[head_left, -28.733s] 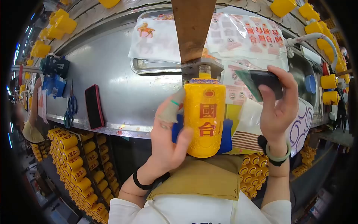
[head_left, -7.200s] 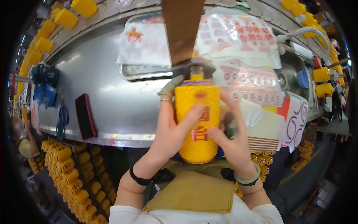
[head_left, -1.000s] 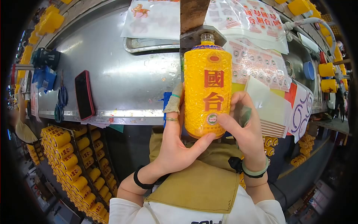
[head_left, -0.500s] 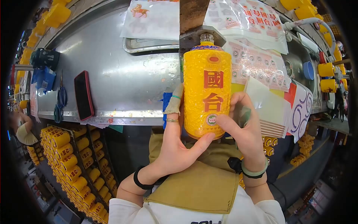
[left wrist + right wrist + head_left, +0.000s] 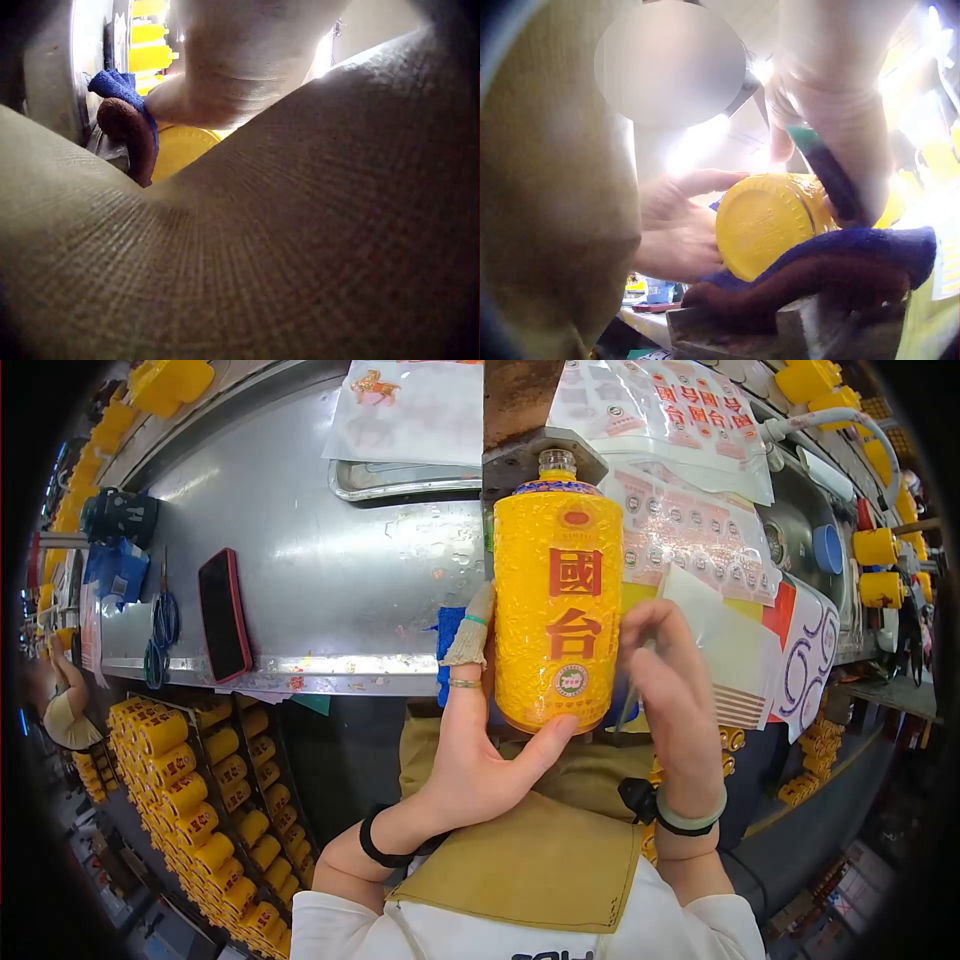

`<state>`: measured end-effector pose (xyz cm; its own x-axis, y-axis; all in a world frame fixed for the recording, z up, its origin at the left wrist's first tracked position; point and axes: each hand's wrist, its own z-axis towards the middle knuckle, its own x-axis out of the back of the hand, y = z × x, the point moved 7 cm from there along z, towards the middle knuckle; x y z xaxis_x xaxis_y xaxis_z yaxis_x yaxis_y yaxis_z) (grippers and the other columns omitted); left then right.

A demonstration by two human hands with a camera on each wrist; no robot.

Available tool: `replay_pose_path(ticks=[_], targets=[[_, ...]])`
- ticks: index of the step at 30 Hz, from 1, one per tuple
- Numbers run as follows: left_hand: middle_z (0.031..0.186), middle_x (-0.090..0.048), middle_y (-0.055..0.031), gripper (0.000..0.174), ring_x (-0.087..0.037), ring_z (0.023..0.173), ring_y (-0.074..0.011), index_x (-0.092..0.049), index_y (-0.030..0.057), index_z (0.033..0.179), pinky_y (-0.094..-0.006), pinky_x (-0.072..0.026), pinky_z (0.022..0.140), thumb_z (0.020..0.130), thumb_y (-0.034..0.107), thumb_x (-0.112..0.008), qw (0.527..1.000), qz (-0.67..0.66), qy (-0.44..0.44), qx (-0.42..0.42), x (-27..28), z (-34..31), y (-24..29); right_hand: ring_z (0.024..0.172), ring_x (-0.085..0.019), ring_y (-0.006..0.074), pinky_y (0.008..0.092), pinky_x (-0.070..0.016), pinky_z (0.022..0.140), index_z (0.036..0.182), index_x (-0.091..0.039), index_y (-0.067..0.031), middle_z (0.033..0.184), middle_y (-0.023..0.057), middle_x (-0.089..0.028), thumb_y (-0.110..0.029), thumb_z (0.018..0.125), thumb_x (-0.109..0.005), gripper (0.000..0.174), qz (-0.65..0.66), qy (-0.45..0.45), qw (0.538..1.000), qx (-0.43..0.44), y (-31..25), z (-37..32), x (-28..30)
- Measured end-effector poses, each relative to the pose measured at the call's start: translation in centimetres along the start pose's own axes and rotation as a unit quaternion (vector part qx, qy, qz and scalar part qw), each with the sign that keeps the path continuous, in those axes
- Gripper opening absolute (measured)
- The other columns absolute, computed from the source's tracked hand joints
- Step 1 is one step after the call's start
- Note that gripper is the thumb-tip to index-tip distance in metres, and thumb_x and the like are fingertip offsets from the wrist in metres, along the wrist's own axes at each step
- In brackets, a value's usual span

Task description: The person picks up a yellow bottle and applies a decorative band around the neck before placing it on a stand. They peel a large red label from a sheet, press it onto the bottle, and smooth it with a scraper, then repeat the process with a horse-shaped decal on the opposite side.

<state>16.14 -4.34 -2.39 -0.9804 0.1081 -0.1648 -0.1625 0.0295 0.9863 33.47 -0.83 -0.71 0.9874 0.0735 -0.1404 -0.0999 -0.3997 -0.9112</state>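
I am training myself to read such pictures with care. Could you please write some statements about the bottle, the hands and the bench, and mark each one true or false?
1. The left hand holds the yellow bottle. True.
2. The right thumb covers the round badge. False: the badge is in full view.
3. The right hand holds a dark piece with a green part. True.
4. The bottle's neck points towards the person. False: the neck points away, and the base is nearer the person.
5. The phone lies to the left of the bottle. True.
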Motion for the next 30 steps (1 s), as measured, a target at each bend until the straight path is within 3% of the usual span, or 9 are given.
replay_pose_path(ticks=[5,8,10,14,21,23,25,27,30], targets=[[0.160,-0.030,-0.0204,0.097,-0.037,0.147,-0.0289,-0.007,-0.0058,0.162,-0.0406,-0.0325,0.120,0.089,-0.003,-0.071,1.000,-0.015,-0.003,-0.019,-0.6,0.2,0.7,0.105,-0.058,0.0136,0.0276,-0.0473,0.094,0.127,-0.054,0.0030,0.118,0.0070,-0.060,0.013,0.091,-0.058,0.037,-0.103,0.042,0.974,0.199,-5.3,0.1,0.8],[0.158,-0.032,-0.0201,0.095,-0.039,0.146,-0.0285,-0.006,-0.0055,0.162,-0.0406,-0.0341,0.119,0.090,-0.005,-0.068,0.999,-0.023,0.001,-0.025,-0.8,0.2,0.8,0.100,-0.063,0.0184,0.0314,-0.0511,0.089,0.119,-0.063,0.0025,0.115,0.0089,-0.066,0.014,0.085,-0.066,0.036,-0.162,0.025,0.943,0.288,-8.3,-0.2,0.5],[0.158,-0.032,-0.0203,0.094,-0.039,0.146,-0.0285,-0.006,-0.0054,0.162,-0.0408,-0.0340,0.120,0.090,-0.006,-0.066,0.999,-0.041,0.011,-0.006,-0.8,-0.1,0.4,0.091,-0.063,0.0217,0.0344,-0.0522,0.082,0.105,-0.072,-0.0005,0.101,0.0101,-0.069,0.011,0.082,-0.070,0.026,-0.421,-0.094,0.810,0.397,-10.8,-1.5,-3.8],[0.158,-0.032,-0.0204,0.093,-0.039,0.146,-0.0284,-0.006,-0.0053,0.162,-0.0409,-0.0337,0.120,0.091,-0.006,-0.066,1.000,0.010,-0.012,-0.026,-0.8,-0.1,0.9,0.083,-0.060,0.0282,0.0365,-0.0517,0.072,0.104,-0.077,-0.0035,0.096,0.0071,-0.070,-0.002,0.071,-0.072,0.033,-0.480,-0.130,0.742,0.451,-9.2,-1.5,-6.4],[0.160,-0.031,-0.0183,0.089,-0.037,0.147,-0.0273,-0.008,-0.0024,0.162,-0.0415,-0.0327,0.121,0.092,-0.005,-0.064,0.998,-0.009,-0.008,0.060,-0.6,-0.5,0.4,0.085,-0.060,0.0271,0.0377,-0.0516,0.073,0.103,-0.077,-0.0034,0.097,0.0075,-0.070,-0.002,0.062,-0.072,0.041,-0.511,-0.080,0.705,0.485,-10.7,-1.6,-7.0],[0.162,-0.030,-0.0166,0.087,-0.036,0.149,-0.0259,-0.009,0.0006,0.163,-0.0419,-0.0325,0.121,0.094,-0.005,-0.062,0.995,-0.011,-0.017,0.101,-0.8,-0.6,-0.3,0.085,-0.062,0.0276,0.0364,-0.0516,0.074,0.101,-0.077,-0.0035,0.097,0.0081,-0.070,-0.001,0.067,-0.073,0.035,-0.461,-0.115,0.745,0.468,-9.5,-1.5,-6.8],[0.158,-0.031,-0.0198,0.094,-0.038,0.146,-0.0291,-0.006,-0.0040,0.163,-0.0421,-0.0333,0.120,0.090,-0.006,-0.066,1.000,-0.026,0.010,0.008,-0.6,-0.2,0.0,0.085,-0.064,0.0269,0.0355,-0.0518,0.075,0.101,-0.075,-0.0025,0.097,0.0089,-0.070,0.003,0.071,-0.073,0.030,-0.467,-0.072,0.740,0.478,-9.7,-0.9,-4.9],[0.158,-0.031,-0.0198,0.095,-0.038,0.146,-0.0289,-0.006,-0.0034,0.163,-0.0424,-0.0341,0.120,0.090,-0.006,-0.066,0.999,-0.033,0.008,0.007,-0.7,0.0,0.2,0.085,-0.065,0.0263,0.0345,-0.0519,0.076,0.101,-0.074,-0.0016,0.098,0.0097,-0.071,0.006,0.076,-0.072,0.026,-0.473,-0.029,0.733,0.488,-9.8,-1.1,-3.5],[0.158,-0.031,-0.0199,0.095,-0.039,0.146,-0.0283,-0.005,-0.0024,0.163,-0.0424,-0.0357,0.119,0.089,-0.008,-0.065,0.999,-0.042,0.010,0.012,-0.7,0.0,0.4,0.094,-0.066,0.0204,0.0310,-0.0513,0.084,0.109,-0.069,0.0028,0.101,0.0112,-0.069,0.010,0.092,-0.063,0.019,-0.412,0.049,0.809,0.416,-9.1,-2.0,-0.7]])
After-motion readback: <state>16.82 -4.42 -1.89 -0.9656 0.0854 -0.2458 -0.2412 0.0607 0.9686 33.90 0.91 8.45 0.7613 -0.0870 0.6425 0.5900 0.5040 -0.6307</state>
